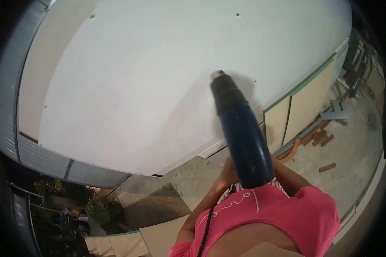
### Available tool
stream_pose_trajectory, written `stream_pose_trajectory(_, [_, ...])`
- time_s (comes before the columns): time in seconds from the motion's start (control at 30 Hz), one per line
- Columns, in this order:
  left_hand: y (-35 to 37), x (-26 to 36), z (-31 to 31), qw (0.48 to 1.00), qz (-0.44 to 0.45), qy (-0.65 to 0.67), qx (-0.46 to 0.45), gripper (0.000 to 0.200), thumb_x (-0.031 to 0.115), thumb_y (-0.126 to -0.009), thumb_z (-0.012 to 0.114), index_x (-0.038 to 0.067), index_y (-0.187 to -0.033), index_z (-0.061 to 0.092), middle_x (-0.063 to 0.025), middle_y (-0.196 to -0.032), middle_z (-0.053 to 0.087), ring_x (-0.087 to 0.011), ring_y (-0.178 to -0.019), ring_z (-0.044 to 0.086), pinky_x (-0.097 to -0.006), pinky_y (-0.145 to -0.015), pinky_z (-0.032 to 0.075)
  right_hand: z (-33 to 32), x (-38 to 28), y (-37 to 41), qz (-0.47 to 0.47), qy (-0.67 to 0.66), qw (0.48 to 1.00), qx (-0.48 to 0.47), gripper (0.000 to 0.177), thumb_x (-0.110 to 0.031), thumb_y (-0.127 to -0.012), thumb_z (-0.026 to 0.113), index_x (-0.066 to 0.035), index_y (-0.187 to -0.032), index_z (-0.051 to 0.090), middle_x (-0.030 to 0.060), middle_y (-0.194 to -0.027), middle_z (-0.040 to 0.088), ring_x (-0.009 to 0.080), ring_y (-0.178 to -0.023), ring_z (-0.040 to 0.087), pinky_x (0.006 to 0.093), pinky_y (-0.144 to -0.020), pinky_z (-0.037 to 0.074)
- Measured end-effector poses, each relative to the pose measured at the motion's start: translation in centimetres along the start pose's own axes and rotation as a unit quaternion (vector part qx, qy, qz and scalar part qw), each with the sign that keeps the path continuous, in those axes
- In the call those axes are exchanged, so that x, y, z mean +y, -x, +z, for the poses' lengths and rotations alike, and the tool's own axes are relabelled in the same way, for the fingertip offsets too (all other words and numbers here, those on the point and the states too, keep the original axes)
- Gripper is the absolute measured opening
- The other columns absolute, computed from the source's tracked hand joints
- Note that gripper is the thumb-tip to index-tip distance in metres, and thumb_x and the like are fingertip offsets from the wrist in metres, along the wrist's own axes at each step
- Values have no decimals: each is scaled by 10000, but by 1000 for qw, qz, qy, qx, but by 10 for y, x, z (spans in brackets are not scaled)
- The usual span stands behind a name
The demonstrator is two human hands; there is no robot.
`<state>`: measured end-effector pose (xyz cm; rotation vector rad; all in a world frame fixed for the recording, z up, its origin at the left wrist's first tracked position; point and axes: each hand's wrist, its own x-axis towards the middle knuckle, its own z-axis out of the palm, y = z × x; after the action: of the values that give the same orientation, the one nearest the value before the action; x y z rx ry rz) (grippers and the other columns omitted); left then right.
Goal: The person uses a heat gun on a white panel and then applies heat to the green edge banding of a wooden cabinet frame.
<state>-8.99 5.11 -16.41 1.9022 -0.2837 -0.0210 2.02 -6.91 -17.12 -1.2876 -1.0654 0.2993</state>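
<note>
A dark blue heat gun (pixel 246 141) with a black front and a metal nozzle is held up in front of my chest. The nozzle points away from me at a large white sheet (pixel 150 81) fixed with screws. My left hand (pixel 228 171) grips the heat gun and shows only partly beside its body. From the other side my right forearm (pixel 287 174) runs in behind the tool to the same grip, with the fingers hidden. A black cord (pixel 207 231) hangs down over my pink shirt (pixel 270 205).
Pale green-edged boards (pixel 309 94) lean at the right. Wood offcuts (pixel 327 167) and metal pieces (pixel 336 112) lie on the concrete floor (pixel 351 145). Corrugated metal sheeting (pixel 4 94) borders the left. Plants (pixel 103 210) grow at lower left, and more boards (pixel 120 245) lie below.
</note>
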Motion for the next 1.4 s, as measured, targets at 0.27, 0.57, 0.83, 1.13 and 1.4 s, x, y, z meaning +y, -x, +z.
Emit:
stream_pose_trajectory(0.27, [-55, -3, 55, 977, -157, 137, -46, 970, 95, -726, 745, 63, -1420, 68, -184, -1365, 328, -281, -1206, 441, -363, -974, 397, -60, 10, 85, 87, -12, 995, 37, 424, -225, -724, 679, 20, -1049, 562, 204, -990, 608, 353, -921, 593, 360, -811, 463])
stream_pose_trajectory(0.57, [-73, -32, 94, 994, -109, -19, -14, 1062, 137, -723, 767, 74, -1432, -20, -164, -1377, 330, -258, -1243, 401, -323, -995, 375, -106, 14, 75, 126, -24, 991, 21, 413, -220, -732, 673, 20, -1049, 562, 202, -986, 613, 351, -921, 596, 359, -809, 466])
stream_pose_trajectory(0.83, [-58, -42, 103, 986, -163, 16, 33, 763, 190, -749, 740, 47, -1351, 293, -128, -1202, 510, -209, -1055, 530, -306, -842, 457, -119, 17, 74, 133, -48, 990, 27, 404, -216, -739, 668, 20, -1049, 562, 200, -983, 617, 349, -922, 598, 357, -807, 468])
stream_pose_trajectory(1.13, [-81, 41, 84, 921, -388, 5, -35, 558, 199, -761, 721, 31, -1232, 473, -99, -1075, 583, -170, -928, 570, -302, -756, 473, -113, -33, 50, 141, 12, 990, -27, 568, -202, -743, 692, 1, -1212, 444, 193, -1082, 564, 302, -1005, 556, 351, -861, 440])
stream_pose_trajectory(1.4, [-66, 52, 91, 970, -219, 16, 101, 361, 171, -750, 714, 16, -1048, 582, -66, -922, 602, -148, -834, 559, -299, -735, 459, -104, -50, 38, 166, -135, 977, 11, 599, -214, -769, 717, -10, -1245, 415, 121, -1191, 499, 215, -1096, 492, 338, -950, 383])
